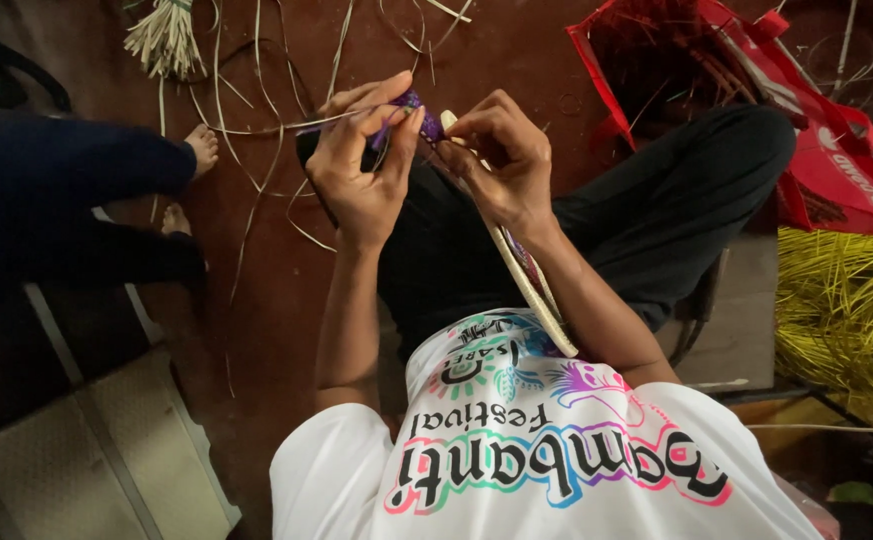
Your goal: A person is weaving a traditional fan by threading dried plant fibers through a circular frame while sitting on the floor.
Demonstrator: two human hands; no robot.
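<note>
Both my hands pinch purple weaving above my lap.

My left hand (362, 165) and right hand (497, 155) each close their grip on the purple strip (412, 110) at the tip of a pale woven band (532, 285); loose straw strands (257, 150) lie on the floor (277, 290).
</note>
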